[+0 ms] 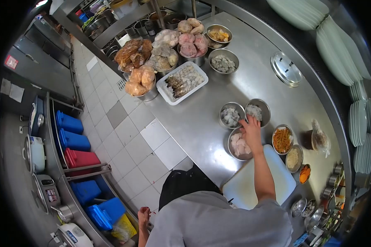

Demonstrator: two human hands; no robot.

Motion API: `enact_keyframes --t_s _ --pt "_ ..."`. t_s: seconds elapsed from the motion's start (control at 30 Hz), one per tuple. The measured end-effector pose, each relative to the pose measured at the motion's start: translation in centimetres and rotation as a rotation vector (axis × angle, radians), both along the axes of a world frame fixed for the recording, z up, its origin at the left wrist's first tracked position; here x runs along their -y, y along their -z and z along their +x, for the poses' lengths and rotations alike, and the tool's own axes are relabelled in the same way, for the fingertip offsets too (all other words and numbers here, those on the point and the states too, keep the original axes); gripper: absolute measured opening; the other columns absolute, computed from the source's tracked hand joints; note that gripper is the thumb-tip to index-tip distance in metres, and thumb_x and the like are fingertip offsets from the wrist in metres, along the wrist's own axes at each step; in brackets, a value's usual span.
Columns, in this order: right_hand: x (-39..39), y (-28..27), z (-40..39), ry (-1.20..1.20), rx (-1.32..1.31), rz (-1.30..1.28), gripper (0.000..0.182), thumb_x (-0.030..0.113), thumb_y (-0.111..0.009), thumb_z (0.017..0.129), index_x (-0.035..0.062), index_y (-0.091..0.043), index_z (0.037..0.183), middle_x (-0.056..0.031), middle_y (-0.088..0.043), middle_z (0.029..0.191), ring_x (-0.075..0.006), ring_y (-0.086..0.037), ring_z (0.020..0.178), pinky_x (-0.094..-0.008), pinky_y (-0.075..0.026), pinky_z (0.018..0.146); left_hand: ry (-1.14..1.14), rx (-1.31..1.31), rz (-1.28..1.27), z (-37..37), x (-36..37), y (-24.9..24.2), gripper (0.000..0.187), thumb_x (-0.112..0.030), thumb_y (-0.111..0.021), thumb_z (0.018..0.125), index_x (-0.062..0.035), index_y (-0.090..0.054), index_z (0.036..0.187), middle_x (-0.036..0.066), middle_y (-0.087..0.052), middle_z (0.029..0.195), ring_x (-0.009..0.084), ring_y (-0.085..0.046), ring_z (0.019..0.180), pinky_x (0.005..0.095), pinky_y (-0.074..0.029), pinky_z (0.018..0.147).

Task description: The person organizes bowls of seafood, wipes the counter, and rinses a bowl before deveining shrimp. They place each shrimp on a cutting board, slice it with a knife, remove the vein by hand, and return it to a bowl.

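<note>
My right hand (251, 129) reaches over a cluster of steel bowls, fingers spread at the near rim of a bowl of peeled shrimp (255, 110). Just left of it sits a second bowl of greyish shrimp (231, 116). Beneath my thumb is a larger bowl with pale pink meat slices (239, 145). A white cutting board (264, 179) lies under my forearm. Low at my left side, away from the counter, hangs my left hand (144, 217), its fingers loosely curled with nothing visible in them.
Bowls of carrot strips (282, 140), pale shreds (293, 158) and orange slices (304, 174) line the right. A white tray of shrimp (182, 83) stands at the far left edge beside bagged food (141, 80). A steel lid (286, 68) lies farther back. Blue bins (74, 140) stand left.
</note>
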State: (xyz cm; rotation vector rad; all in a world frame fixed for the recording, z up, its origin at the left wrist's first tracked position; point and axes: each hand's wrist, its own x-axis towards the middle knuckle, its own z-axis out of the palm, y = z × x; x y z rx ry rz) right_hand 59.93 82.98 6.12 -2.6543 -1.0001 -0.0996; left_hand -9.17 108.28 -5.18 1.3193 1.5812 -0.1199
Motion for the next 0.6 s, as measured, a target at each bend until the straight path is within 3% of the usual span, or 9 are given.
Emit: enact_keyframes --t_s 0.1,0.27,0.33,0.43,0.5,0.6 --pt "-0.6 0.2 2.1 0.08 -0.004 0.003 0.036 0.011 -0.075 0.08 0.0131 -0.069 0.115 -0.0188 -0.056 0.136 -0.0372 -0.052 0.126 -0.0496 -0.041 0.104 0.096 -0.04 -0.025 1.1 -3.5 -0.3 0.019 -0.015 -0.068 0.095 -0.0006 -0.067 0.109 0.009 -0.071 0.091 0.0178 -0.07 0.077 0.0319 -0.055 0.061" --pt "-1.4 1.3 6.6 0.227 0.137 0.001 0.047 -0.002 -0.066 0.077 0.0108 -0.064 0.123 -0.0185 -0.053 0.138 -0.0378 -0.051 0.127 -0.0504 -0.042 0.103 0.136 -0.047 0.048 3.2 -9.7 0.3 0.021 -0.017 -0.069 0.095 -0.0007 -0.068 0.108 0.01 -0.071 0.089 0.0169 -0.07 0.077 0.032 -0.055 0.06" --pt "-3.8 -1.8 7.1 0.288 0.214 0.091 0.053 -0.007 -0.062 0.076 0.0083 -0.062 0.126 -0.0194 -0.051 0.142 -0.0392 -0.05 0.129 -0.0502 -0.043 0.104 0.163 -0.039 0.103 4.8 -11.1 -0.7 0.021 -0.017 -0.069 0.095 -0.0006 -0.068 0.108 0.01 -0.071 0.088 0.0171 -0.07 0.077 0.0319 -0.055 0.061" --pt "-9.4 -2.7 8.1 0.154 -0.045 0.373 0.06 -0.009 -0.058 0.075 0.005 -0.058 0.133 -0.0204 -0.045 0.15 -0.0411 -0.049 0.132 -0.0482 -0.044 0.107 0.168 -0.007 0.117 6.8 -11.8 -1.2 0.022 -0.018 -0.069 0.095 -0.0007 -0.068 0.108 0.009 -0.071 0.088 0.0175 -0.07 0.078 0.0318 -0.056 0.062" --pt "-13.7 -1.9 9.5 0.035 -0.187 0.458 0.072 -0.007 -0.062 0.076 0.0048 -0.046 0.145 -0.0206 -0.037 0.157 -0.0434 -0.049 0.135 -0.0446 -0.047 0.108 0.174 0.012 0.104 7.4 -11.6 -1.4 0.022 -0.019 -0.069 0.096 -0.0011 -0.068 0.108 0.009 -0.071 0.088 0.0176 -0.07 0.079 0.0316 -0.056 0.063" --pt "-18.9 2.9 13.5 0.13 -0.171 0.368 0.074 -0.004 -0.063 0.081 0.0061 -0.039 0.15 -0.0204 -0.036 0.157 -0.0447 -0.051 0.131 -0.0461 -0.048 0.107 0.215 0.015 0.062 7.5 -11.2 -0.1 0.021 -0.019 -0.069 0.096 -0.0019 -0.068 0.108 0.009 -0.071 0.091 0.0175 -0.07 0.08 0.0318 -0.056 0.063"
